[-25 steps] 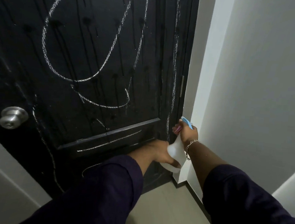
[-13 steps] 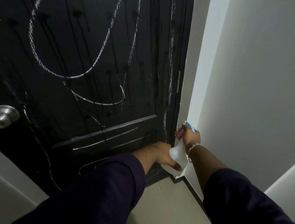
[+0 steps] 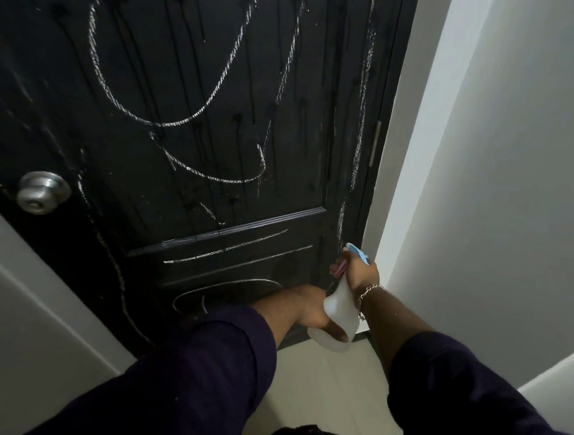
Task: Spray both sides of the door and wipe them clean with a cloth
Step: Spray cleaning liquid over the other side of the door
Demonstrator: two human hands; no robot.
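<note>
Gripping a bottle (image 3: pixel 338 305) at the door's (image 3: pixel 194 72) 5 o'clock corner.
Right hand (image 3: pixel 360 271) curled round its neck; left hand (image 3: pixel 309 310) cupping its base.

The floor (image 3: pixel 326 392) was pale and plain. The black door (image 3: pixel 218 109) met it at its lower edge, and a dark skirting (image 3: pixel 364 336) ran along the white wall (image 3: pixel 520 201).

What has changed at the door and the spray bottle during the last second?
Almost nothing. The right hand still grips the neck of the spray bottle, and the left hand still holds its base, low by the hinge side of the door. Only the camera view shifted slightly. The chalk marks, drip streaks and knob are unchanged.
</note>
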